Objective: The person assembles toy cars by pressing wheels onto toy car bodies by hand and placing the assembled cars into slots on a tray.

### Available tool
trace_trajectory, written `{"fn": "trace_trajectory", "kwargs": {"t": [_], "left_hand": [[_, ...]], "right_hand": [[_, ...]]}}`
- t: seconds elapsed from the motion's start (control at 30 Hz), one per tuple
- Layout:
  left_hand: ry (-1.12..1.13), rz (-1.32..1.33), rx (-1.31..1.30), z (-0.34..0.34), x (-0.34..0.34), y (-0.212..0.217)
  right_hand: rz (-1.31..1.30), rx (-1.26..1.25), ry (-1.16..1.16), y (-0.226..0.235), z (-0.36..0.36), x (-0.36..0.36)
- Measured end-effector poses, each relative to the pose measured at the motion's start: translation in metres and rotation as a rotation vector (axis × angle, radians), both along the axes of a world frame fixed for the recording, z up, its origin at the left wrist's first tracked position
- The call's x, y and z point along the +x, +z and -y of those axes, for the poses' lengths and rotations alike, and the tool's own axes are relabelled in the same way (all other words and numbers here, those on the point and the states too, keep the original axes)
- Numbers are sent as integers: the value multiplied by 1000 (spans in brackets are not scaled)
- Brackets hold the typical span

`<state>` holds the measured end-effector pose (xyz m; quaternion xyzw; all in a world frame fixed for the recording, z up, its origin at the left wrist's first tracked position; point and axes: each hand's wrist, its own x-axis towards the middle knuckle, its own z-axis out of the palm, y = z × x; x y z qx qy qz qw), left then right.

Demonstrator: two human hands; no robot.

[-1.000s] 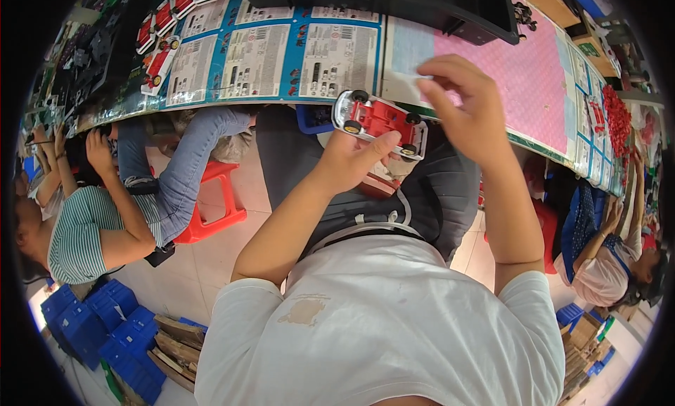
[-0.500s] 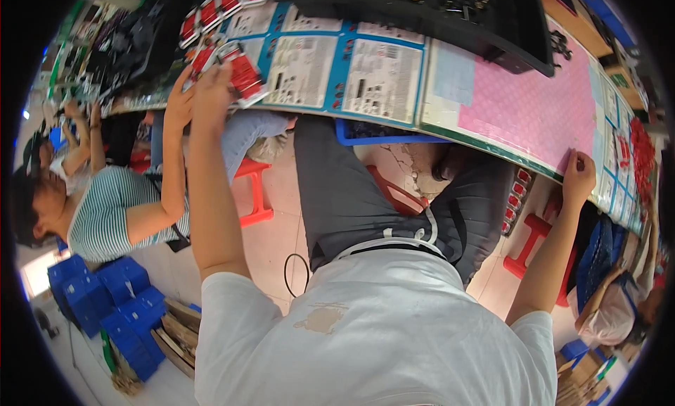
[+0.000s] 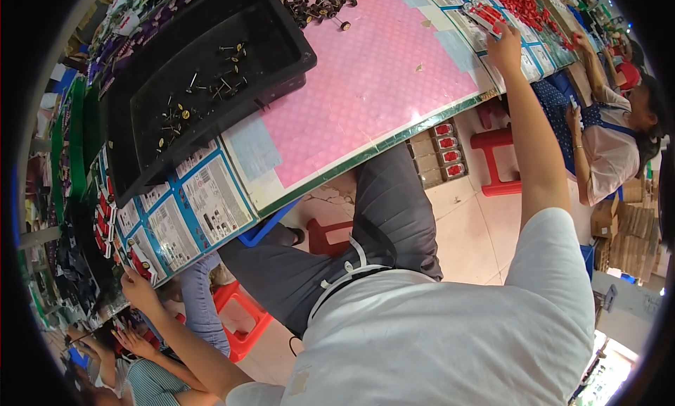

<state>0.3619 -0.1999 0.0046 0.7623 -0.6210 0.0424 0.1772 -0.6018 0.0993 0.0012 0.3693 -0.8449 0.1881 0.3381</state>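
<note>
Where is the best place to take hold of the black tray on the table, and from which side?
Probably the black tray is best gripped by its raised rim at the near corner, which juts over the pink mat. Come from the person's side, between the left hand and right hand. The rim is thick and free there, while small axles lie loose inside, so keep it level.

Pale tiled floor point(image 3: 471, 230) with red plastic stools point(image 3: 496, 160) under the bench
</note>
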Motion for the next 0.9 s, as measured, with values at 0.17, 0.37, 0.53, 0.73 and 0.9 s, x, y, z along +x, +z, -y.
{"fn": "trace_trajectory", "kwargs": {"t": [0.17, 0.37, 0.53, 0.73, 0.9], "left_hand": [[-101, 129, -402, -83, -113, 50], [-390, -1132, 191, -161, -272, 29], [-954, -1687, 836, -193, -392, 9], [-920, -1763, 572, -184, -409, 15], [-824, -1872, 639, -189, -375, 16]], "right_hand": [[222, 167, -84, 4, 22, -19], [508, 185, 39, 13, 28, 53], [1079, -138, 653, 71, 9, 240], [621, 64, 908, 88, 83, 270], [486, 8, 793, 21, 193, 217]]}}
